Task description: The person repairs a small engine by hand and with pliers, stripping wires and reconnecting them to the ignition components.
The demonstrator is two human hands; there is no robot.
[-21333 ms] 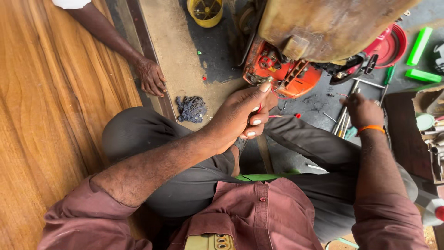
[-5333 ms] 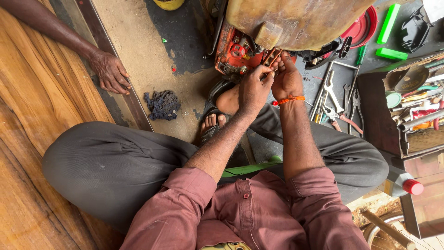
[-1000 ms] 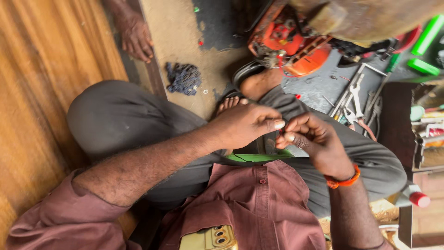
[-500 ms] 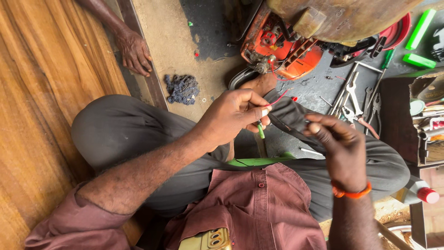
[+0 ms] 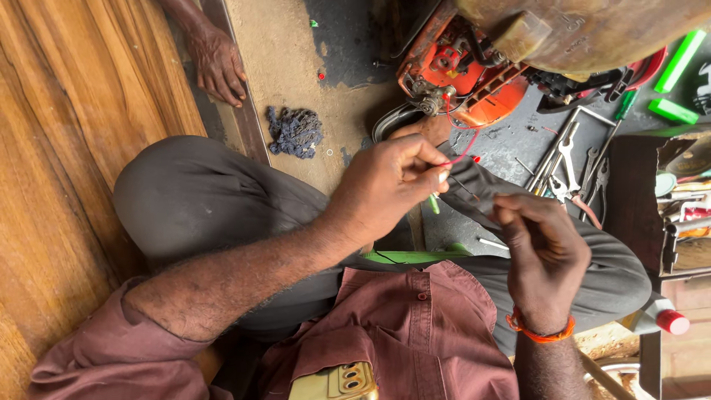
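Observation:
I sit cross-legged in front of an orange engine unit. A thin red wire runs from the engine down to my left hand, which pinches it at the fingertips. A small green piece sticks out below those fingers. My right hand, with an orange band at the wrist, is just to the right and lower. Its fingers are pinched on a thin dark wire that stretches between both hands above my knee.
Another person's hand rests by the wooden boards at upper left. A blue-grey rag lies on the ground. Spanners and pliers lie right of the engine, with green items, an open toolbox and a red-capped bottle.
My right hand has risen and come closer to my left hand. My left hand has kept its pinch on the red wire near the engine.

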